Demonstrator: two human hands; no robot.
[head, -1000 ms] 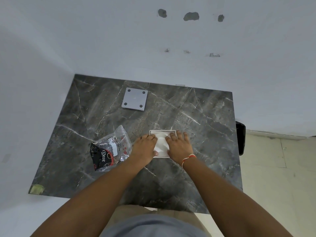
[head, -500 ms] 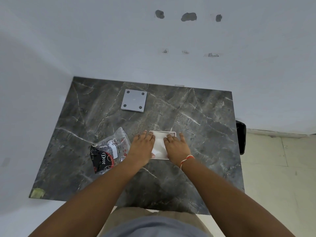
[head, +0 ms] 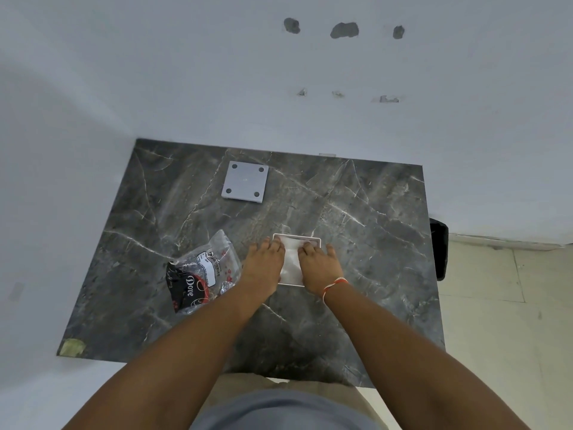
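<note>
Just beside the left hand (head: 263,270), packet (head: 198,276) reads "Dove".

Left hand (head: 263,268) and right hand (head: 319,268) lie flat, side by side; forearms extended.

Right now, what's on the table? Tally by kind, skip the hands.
Grey square plate: 1
Plastic packet: 1
White tray: 1
Yellowish patch at the near left corner (loose or stuck, cannot tell): 1
Total: 4
</note>
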